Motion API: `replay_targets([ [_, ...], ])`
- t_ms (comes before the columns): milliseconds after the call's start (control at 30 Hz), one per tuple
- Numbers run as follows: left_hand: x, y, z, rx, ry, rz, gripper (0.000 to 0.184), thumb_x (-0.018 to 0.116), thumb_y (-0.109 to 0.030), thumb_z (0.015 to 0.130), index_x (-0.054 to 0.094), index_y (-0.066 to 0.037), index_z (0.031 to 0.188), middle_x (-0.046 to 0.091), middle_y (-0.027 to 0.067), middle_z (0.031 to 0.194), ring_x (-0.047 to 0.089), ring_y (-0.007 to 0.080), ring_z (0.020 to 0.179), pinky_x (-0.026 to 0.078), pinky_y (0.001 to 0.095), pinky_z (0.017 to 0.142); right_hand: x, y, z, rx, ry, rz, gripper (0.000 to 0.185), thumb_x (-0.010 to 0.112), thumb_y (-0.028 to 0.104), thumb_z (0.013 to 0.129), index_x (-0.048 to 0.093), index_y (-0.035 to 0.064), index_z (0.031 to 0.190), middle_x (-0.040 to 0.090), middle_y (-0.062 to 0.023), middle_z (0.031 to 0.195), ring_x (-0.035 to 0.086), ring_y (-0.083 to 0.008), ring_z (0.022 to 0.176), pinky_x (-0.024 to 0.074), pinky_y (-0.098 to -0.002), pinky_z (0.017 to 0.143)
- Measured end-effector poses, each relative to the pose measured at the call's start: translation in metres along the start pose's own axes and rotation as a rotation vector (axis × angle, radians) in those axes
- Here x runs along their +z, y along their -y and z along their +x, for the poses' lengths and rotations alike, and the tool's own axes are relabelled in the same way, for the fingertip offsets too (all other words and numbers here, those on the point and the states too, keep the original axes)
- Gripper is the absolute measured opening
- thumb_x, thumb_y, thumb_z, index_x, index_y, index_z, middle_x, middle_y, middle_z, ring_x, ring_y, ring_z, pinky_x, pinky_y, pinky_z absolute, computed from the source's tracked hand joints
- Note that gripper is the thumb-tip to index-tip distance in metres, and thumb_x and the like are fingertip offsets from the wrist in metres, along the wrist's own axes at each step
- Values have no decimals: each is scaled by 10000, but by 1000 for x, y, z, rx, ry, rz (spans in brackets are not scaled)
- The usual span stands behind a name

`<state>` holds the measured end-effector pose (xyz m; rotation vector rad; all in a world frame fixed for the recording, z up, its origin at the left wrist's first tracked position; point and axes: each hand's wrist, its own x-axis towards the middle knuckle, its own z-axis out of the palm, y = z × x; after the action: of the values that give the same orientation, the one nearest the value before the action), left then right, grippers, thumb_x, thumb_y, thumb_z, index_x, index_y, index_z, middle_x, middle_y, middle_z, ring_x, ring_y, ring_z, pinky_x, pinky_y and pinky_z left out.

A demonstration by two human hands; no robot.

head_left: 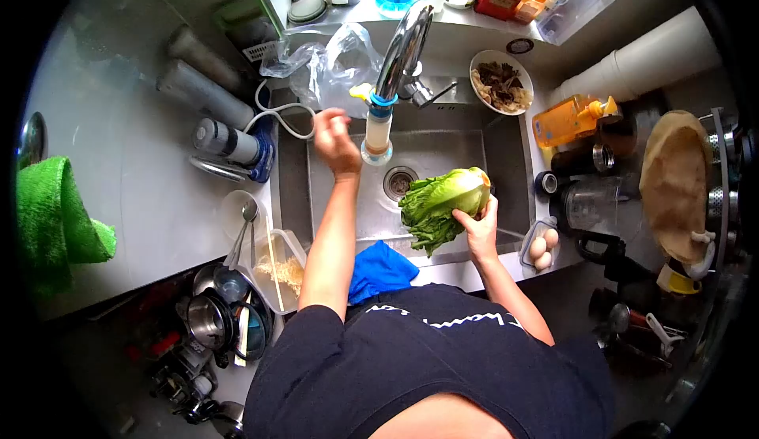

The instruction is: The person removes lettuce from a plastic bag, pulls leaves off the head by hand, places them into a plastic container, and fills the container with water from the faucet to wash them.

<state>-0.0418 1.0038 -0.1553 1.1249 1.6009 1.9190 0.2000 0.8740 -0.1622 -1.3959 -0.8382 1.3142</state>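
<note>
A head of green leafy lettuce (444,202) is held over the sink's right half, its pale stem end toward the upper right and its leaves hanging to the lower left. My right hand (481,229) grips it from below right, the thumb lying across the leaves. My left hand (337,145) is raised just left of the chrome faucet (402,52), slightly blurred, with loosely bent fingers and nothing visible in them. A filter nozzle (378,132) hangs from the spout, apart from that hand.
Around the steel sink (506,154) are a bowl of scraps (504,105), an orange soap bottle (563,123), a box of eggs (539,248) and a blue cloth (381,271). A clear plastic bag (340,64) lies behind. Left stands a plastic container (278,271).
</note>
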Motion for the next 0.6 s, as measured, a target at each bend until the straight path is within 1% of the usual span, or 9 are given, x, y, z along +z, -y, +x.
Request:
replay_targets([
  [33,6,-10,3,-94,176,-61,235,452,-214,823,565,-11,856,561,56,786,530,147,748,412,264,655,0,0,-1,2,-2,7,544,650,-16,684,334,31,1124,480,-100,1037,486,-168,958,384,-287,857],
  [100,17,12,30,-44,407,230,253,458,-186,829,585,11,924,610,102,876,562,205,827,424,289,712,-1,0,-1,-1,5,-25,545,652,-12,685,332,31,1123,487,-104,1036,492,-169,958,393,-288,851],
  [233,59,86,89,-296,614,-59,405,472,-133,840,414,11,1214,503,191,1147,479,260,1072,363,317,917,2,-3,-3,-5,25,-8,551,653,-7,683,327,26,1126,503,-115,1032,508,-171,951,406,-290,847],
  [267,62,72,101,-237,844,160,529,493,-139,829,290,3,1296,399,216,1257,410,266,1153,309,318,972,2,-6,-2,-22,43,-19,553,653,-4,682,327,24,1127,506,-115,1026,510,-171,949,408,-289,844],
  [300,69,30,95,-257,828,297,521,527,-137,810,341,18,1272,434,199,1242,433,249,1132,319,316,961,3,-10,0,-37,59,-29,554,654,-2,680,327,22,1127,509,-115,1020,511,-171,947,410,-289,841],
  [367,73,40,105,-184,1016,244,448,545,-137,799,443,32,1201,508,168,1177,494,209,1058,364,293,914,9,-8,3,-53,85,-73,560,662,15,676,332,14,1128,511,-124,1029,515,-170,947,414,-293,836],
  [433,77,43,113,-222,894,309,358,548,-125,793,532,37,1112,580,126,1079,540,166,972,399,264,860,13,-1,7,-52,107,-146,564,666,21,674,336,13,1131,520,-126,1031,520,-172,943,417,-292,830],
  [500,62,41,106,-149,606,213,326,551,-117,792,558,26,1085,600,111,1039,553,152,940,418,254,824,17,-6,12,-35,146,-70,564,672,26,674,340,11,1129,533,-121,1019,525,-169,936,419,-290,824],
  [600,28,45,91,-207,343,-57,277,528,-118,814,576,8,1056,604,114,1007,559,164,923,424,261,812,19,-1,19,-1,202,-43,568,672,24,677,341,12,1138,523,-106,1036,512,-166,961,399,-290,851],
])
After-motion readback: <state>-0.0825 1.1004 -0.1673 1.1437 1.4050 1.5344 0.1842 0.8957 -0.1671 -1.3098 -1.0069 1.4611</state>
